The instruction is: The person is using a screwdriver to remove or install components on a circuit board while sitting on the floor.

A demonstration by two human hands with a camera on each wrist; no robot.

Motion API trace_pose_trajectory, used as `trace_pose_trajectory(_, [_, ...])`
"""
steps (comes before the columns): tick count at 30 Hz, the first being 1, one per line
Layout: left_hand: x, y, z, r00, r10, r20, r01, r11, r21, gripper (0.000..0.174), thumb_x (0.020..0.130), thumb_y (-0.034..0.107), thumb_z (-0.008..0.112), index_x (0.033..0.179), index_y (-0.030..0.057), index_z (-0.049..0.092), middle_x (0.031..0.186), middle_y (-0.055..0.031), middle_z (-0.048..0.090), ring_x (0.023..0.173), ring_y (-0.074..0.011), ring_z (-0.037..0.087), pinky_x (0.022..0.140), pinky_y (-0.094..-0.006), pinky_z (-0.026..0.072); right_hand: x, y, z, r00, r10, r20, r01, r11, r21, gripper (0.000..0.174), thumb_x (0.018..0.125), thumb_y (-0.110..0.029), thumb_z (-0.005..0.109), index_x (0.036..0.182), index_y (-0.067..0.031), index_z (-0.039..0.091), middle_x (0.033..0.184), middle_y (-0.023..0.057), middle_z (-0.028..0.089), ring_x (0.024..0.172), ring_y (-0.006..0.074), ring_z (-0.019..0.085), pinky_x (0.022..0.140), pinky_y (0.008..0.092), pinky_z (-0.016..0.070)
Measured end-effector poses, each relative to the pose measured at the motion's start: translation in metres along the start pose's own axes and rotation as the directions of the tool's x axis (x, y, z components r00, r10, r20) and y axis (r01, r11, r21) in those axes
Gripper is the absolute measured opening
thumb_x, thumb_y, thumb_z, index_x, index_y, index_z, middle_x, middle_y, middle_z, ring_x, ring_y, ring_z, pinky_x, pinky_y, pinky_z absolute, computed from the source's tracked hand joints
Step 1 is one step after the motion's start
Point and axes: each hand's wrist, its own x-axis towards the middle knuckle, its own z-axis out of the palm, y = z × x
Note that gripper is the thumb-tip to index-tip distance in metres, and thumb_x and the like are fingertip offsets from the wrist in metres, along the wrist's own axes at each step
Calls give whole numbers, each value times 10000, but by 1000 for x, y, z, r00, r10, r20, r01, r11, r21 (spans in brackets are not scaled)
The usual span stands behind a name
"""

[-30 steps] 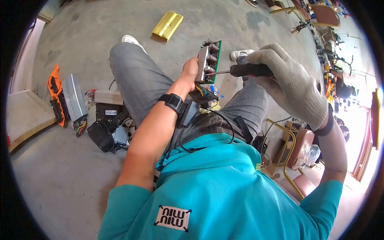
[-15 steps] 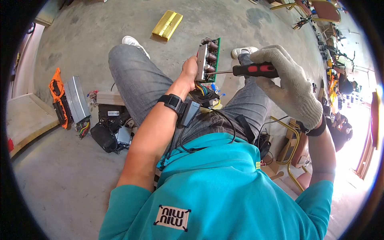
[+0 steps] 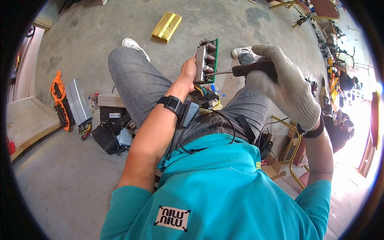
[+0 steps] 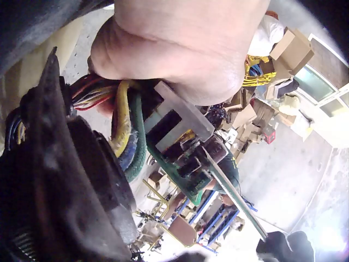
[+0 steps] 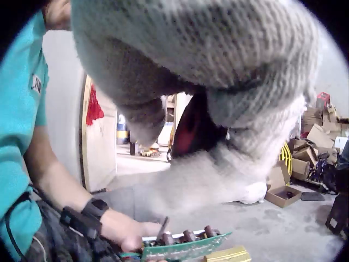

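My bare left hand (image 3: 189, 72) grips a green circuit board (image 3: 216, 60) by the pale metal plate (image 3: 201, 66) along its side. Brown capacitors (image 3: 209, 58) line the board, and thick coloured wires (image 4: 128, 125) come off its near end. In a knitted white glove, my right hand (image 3: 286, 82) holds a screwdriver (image 3: 250, 70) by its black and red handle. The screwdriver's shaft (image 4: 234, 196) reaches across to the board, its tip among the parts near the plate. Gloved fingers (image 5: 191, 174) wrap around the handle in the right wrist view.
A yellow finned case (image 3: 167, 26) lies on the concrete floor ahead. On the left are an orange piece (image 3: 59, 96), a silver finned case (image 3: 78, 102) and a black device (image 3: 106, 138). A gold-framed chair (image 3: 294, 160) stands at right. Cardboard boxes (image 5: 281, 185) sit farther off.
The screwdriver handle has turned in my right hand; its red patches, plain half a second ago, are mostly hidden. The right hand has shifted slightly left. My left hand still holds the board.
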Motion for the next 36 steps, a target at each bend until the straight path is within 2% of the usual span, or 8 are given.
trace_pose_trajectory(3, [-2,2,2,1000,-7,12,7,999,-46,343,968,218,337,1003,118,663,740,-35,600,615,-141,544,571,-355,509,4,3,-4,966,213,149,-229,969,96,330,853,-50,695,1171,-53,607,1054,121,632,983,276,692,819,356,550])
trace_pose_trajectory(5, [-3,2,2,1000,0,5,0,999,-36,340,969,219,340,1003,120,664,741,-34,598,617,-139,541,574,-353,509,0,14,-3,990,-101,101,95,994,62,315,871,-72,679,1178,-63,608,1015,118,642,1017,271,691,812,356,550])
trace_pose_trajectory(12, [1,-2,-3,1000,6,-5,-6,1000,-8,374,965,187,317,1033,74,667,799,-67,656,640,-155,623,570,-326,534,2,4,-2,989,129,79,-140,977,159,312,853,-28,654,1157,-88,622,992,104,638,983,265,684,801,363,541])
trace_pose_trajectory(17, [0,-1,-4,1000,2,2,-2,1000,-4,379,944,153,308,1023,58,667,785,-64,644,615,-144,580,560,-314,513,0,10,-2,978,-207,16,207,978,6,257,873,-68,672,1125,-75,623,971,132,632,921,322,673,783,380,538])
trace_pose_trajectory(20, [-9,3,4,999,15,-31,-15,1000,7,377,942,147,311,1030,43,663,809,-64,641,638,-139,585,572,-308,512,-1,-7,-1,1000,15,14,-16,998,63,254,847,-41,672,1095,-77,632,991,133,624,912,329,657,780,393,533])
trace_pose_trajectory(26, [0,-1,-5,999,-32,10,32,999,-13,366,983,253,315,1051,80,631,793,-70,647,639,-188,594,571,-394,539,1,12,-5,965,-246,96,245,969,16,379,856,37,666,1222,-51,619,1122,115,657,1038,260,684,903,348,544])
trace_pose_trajectory(32, [-1,1,-4,999,-4,49,6,1000,-29,395,954,159,292,1059,44,655,844,-71,649,671,-145,598,590,-317,524,-2,8,5,1000,11,28,-14,996,92,321,818,-31,660,1125,-120,628,1008,118,608,1025,333,642,801,411,540])
trace_pose_trajectory(36, [-1,-1,-3,998,-3,65,6,999,-54,400,958,164,287,1059,45,656,826,-66,641,660,-143,587,588,-316,522,-4,13,-1,991,-108,78,108,994,5,307,833,-73,684,1132,-115,623,998,129,623,988,335,659,806,407,544])
